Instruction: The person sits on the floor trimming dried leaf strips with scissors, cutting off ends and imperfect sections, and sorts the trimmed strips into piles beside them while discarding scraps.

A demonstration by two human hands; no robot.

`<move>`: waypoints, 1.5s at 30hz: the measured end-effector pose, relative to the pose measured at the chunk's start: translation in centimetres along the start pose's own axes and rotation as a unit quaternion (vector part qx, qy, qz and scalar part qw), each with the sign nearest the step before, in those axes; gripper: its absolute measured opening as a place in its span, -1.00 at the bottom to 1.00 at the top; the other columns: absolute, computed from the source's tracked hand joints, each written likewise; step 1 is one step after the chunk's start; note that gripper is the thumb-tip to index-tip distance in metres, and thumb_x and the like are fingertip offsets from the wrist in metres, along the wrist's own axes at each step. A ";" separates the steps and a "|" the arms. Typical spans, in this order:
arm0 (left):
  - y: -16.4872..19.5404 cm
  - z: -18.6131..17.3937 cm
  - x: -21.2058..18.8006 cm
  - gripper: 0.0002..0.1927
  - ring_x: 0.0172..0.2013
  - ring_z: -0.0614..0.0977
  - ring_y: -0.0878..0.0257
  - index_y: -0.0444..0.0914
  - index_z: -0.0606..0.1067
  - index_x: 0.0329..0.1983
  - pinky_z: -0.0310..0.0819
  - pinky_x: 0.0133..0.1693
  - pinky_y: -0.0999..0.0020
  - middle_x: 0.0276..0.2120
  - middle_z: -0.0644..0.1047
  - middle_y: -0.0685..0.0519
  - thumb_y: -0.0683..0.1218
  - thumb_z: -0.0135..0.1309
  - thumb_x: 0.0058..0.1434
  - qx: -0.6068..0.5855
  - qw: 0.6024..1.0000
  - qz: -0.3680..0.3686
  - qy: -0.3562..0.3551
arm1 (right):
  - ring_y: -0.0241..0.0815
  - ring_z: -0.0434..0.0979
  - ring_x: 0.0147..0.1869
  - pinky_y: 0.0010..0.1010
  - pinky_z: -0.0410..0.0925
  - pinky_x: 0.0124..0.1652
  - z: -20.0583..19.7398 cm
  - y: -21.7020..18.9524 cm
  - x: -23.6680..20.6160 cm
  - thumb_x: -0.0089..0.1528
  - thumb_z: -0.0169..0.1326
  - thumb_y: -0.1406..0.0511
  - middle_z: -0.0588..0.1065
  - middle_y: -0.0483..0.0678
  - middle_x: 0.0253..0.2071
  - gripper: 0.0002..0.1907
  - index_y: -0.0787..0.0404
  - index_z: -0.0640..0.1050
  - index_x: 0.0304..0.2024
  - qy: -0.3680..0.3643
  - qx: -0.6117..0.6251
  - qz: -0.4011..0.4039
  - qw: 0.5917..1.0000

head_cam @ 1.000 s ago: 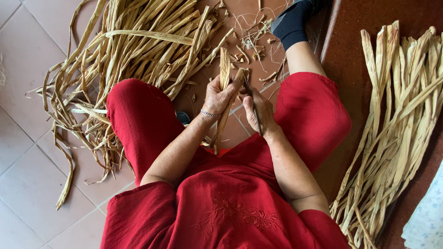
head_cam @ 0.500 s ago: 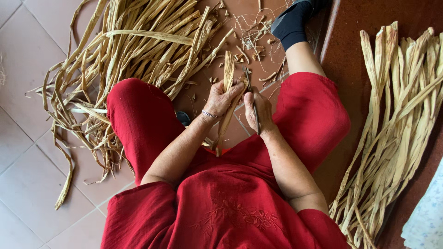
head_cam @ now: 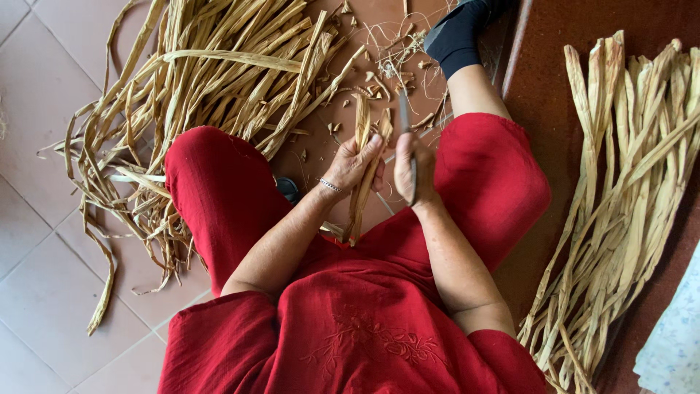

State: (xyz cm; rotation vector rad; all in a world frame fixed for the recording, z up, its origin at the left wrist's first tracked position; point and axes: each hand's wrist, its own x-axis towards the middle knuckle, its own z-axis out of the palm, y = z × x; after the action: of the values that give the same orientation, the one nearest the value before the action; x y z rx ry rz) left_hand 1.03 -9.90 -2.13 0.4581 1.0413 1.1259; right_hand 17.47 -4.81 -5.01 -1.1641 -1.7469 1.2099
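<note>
Dry strip (head_cam: 362,171) upright between red knees, clasped in closed left hand (head_cam: 352,164). Right hand (head_cam: 413,169) just beside, fist shut round thin blade (head_cam: 405,124) pointing up. Loose pile (head_cam: 211,80) on floor to the left, sorted bundle (head_cam: 627,211) to the right.

The lower end of the dried strip (head_cam: 362,179) vanishes behind the red clothing (head_cam: 350,328) near the lap, and its middle is covered by the left hand (head_cam: 352,165). The thin blade (head_cam: 407,138) is partly wrapped by the right hand (head_cam: 413,169), so its handle cannot be seen. The right pile of strips (head_cam: 627,197) runs off the near edge (the far left pile (head_cam: 211,80) is cut by the top edge). A dark sock (head_cam: 458,33) is cropped at the top, and a small dark object (head_cam: 289,190) beside the left knee is too hidden to tell.
</note>
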 end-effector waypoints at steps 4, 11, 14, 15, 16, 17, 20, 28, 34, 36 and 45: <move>-0.9 -3.1 2.3 -0.69 -0.75 0.38 0.41 -0.18 0.54 -0.12 0.28 -0.73 0.41 -0.69 0.44 0.15 0.13 0.01 0.36 0.058 0.979 -0.034 0.190 | -0.44 0.19 -0.47 -0.55 0.10 -0.49 -0.9 1.4 1.3 0.52 -0.26 -0.11 0.25 -0.26 -0.49 -0.40 0.23 0.51 -0.16 0.022 0.187 0.180 0.966; 0.3 -12.4 8.8 -0.89 -0.52 0.50 0.46 -0.23 0.64 -0.21 0.41 -0.51 0.47 -0.44 0.59 0.12 -0.12 0.18 0.26 0.116 0.888 0.006 0.445 | -0.48 0.16 -0.58 -0.62 0.11 -0.57 -1.7 0.7 2.1 0.46 -0.30 -0.11 0.23 -0.27 -0.56 -0.43 0.20 0.49 -0.15 -0.020 0.192 0.200 0.960; 1.8 -14.0 10.4 -0.83 -0.46 0.53 0.38 -0.20 0.63 -0.24 0.44 -0.43 0.36 -0.39 0.61 0.05 -0.03 0.13 0.33 0.287 0.828 -0.075 0.476 | -0.45 0.21 -0.53 -0.57 0.13 -0.52 -1.0 0.2 2.2 0.52 -0.22 -0.01 0.27 -0.25 -0.55 -0.50 0.25 0.51 -0.11 -0.031 0.127 0.158 0.979; 2.3 -14.3 11.0 -0.82 -0.38 0.58 0.34 -0.19 0.63 -0.21 0.52 -0.34 0.31 -0.32 0.62 0.04 -0.02 0.08 0.34 0.306 0.824 -0.100 0.467 | -0.44 0.24 -0.53 -0.54 0.15 -0.51 -1.0 0.1 2.3 0.52 -0.22 0.01 0.28 -0.24 -0.57 -0.52 0.25 0.52 -0.10 -0.042 0.097 0.143 0.984; 2.7 -14.4 11.3 -0.80 -0.30 0.63 0.29 -0.18 0.63 -0.18 0.60 -0.26 0.26 -0.26 0.64 0.02 -0.02 0.04 0.35 0.325 0.819 -0.125 0.456 | -0.43 0.27 -0.54 -0.52 0.18 -0.51 -0.9 -0.1 2.4 0.52 -0.22 0.03 0.30 -0.23 -0.59 -0.53 0.24 0.53 -0.09 -0.052 0.068 0.129 0.988; 3.0 -14.3 11.4 -0.79 -0.17 0.56 0.22 -0.16 0.63 -0.16 0.52 -0.17 0.16 -0.15 0.59 0.03 -0.01 0.04 0.33 0.417 0.783 -0.122 0.444 | -0.42 0.29 -0.54 -0.50 0.20 -0.50 -0.9 -0.2 2.5 0.53 -0.23 0.06 0.32 -0.22 -0.60 -0.55 0.24 0.55 -0.09 -0.062 0.038 0.114 0.991; 3.5 -14.2 11.3 -0.74 0.17 0.33 0.08 -0.13 0.60 -0.06 0.27 0.08 -0.08 0.12 0.46 0.06 0.02 0.04 0.27 0.586 0.698 -0.129 0.392 | -0.39 0.37 -0.54 -0.45 0.26 -0.49 -0.7 -0.5 3.1 0.51 -0.22 0.06 0.37 -0.19 -0.61 -0.55 0.22 0.57 -0.08 -0.078 -0.012 0.110 0.991; 2.6 -15.3 11.2 -0.66 0.27 0.39 0.06 -0.13 0.61 0.01 0.36 0.17 0.08 0.21 0.44 -0.03 0.12 0.12 0.28 0.601 0.696 -0.198 0.338 | -0.38 0.39 -0.56 -0.46 0.28 -0.52 0.0 -0.6 3.7 0.48 -0.21 -0.02 0.39 -0.18 -0.61 -0.51 0.20 0.57 -0.07 -0.093 -0.011 0.134 0.987; 1.5 -14.7 9.2 -0.66 -0.04 0.58 0.05 -0.23 0.64 -0.15 0.50 -0.05 0.13 -0.04 0.58 -0.08 0.07 0.34 0.13 0.605 0.695 -0.120 0.369 | -0.42 0.34 -0.59 -0.54 0.23 -0.58 0.2 -0.4 3.6 0.47 -0.18 -0.04 0.38 -0.20 -0.58 -0.50 0.22 0.56 -0.09 -0.098 0.079 0.163 0.979; 1.2 -13.3 8.8 -0.82 -0.21 0.64 0.15 -0.18 0.67 -0.16 0.55 -0.17 0.21 -0.16 0.64 -0.04 -0.05 0.27 0.19 0.489 0.773 -0.060 0.399 | -0.42 0.34 -0.59 -0.56 0.22 -0.58 0.1 -0.2 3.7 0.45 -0.11 -0.02 0.39 -0.19 -0.56 -0.52 0.25 0.56 -0.10 -0.086 0.117 0.172 0.974; -5.3 -1.9 0.8 -0.81 -0.29 0.63 0.35 -0.18 0.67 -0.14 0.53 -0.24 0.38 -0.28 0.68 0.11 -0.27 0.15 0.26 0.225 0.943 0.060 0.237 | -0.39 0.44 -0.45 -0.57 0.32 -0.44 -1.8 2.0 5.2 0.24 0.31 0.31 0.54 -0.11 -0.33 -0.62 0.30 0.48 0.03 0.134 0.280 0.130 0.942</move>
State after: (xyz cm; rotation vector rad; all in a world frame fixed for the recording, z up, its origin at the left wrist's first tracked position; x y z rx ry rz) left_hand 2.16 -11.69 -7.41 0.6340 1.7321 1.1302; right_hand 17.85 0.95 -6.01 -1.1570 -0.9698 1.4951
